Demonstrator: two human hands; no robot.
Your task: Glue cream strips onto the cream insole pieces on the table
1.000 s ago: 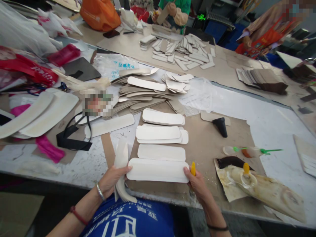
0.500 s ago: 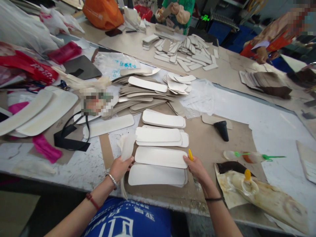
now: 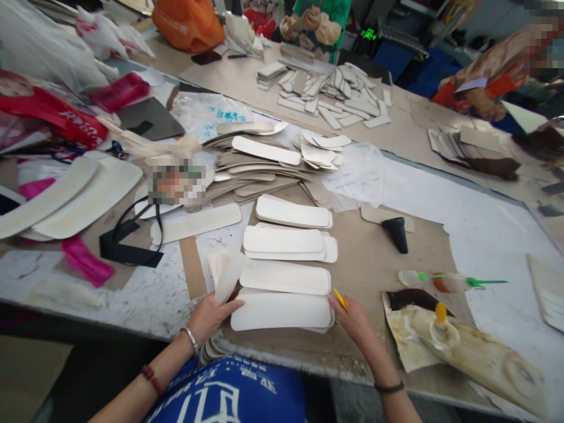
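Note:
My left hand (image 3: 210,317) grips a bunch of thin white strips (image 3: 222,276) that stand up from it and hang below the table edge. Its fingertips touch the left end of the nearest white oblong piece (image 3: 282,311). My right hand (image 3: 352,320) rests at that piece's right end and holds a small yellow tool (image 3: 339,299). Beyond it lie three more stacks of the same white oblong pieces (image 3: 284,241) in a row on a brown cardboard sheet (image 3: 370,258).
A glue-smeared sheet (image 3: 476,352) with a yellow-capped bottle (image 3: 439,314) lies at the right, a black cone (image 3: 398,233) and green-tipped tubes (image 3: 445,279) beyond it. A heap of beige pieces (image 3: 259,170) sits farther back. Other people work at the far side.
Both hands set the lifted piece down onto the second stack, then drew back to the ends of the nearest piece. The strips in my left hand tilted right.

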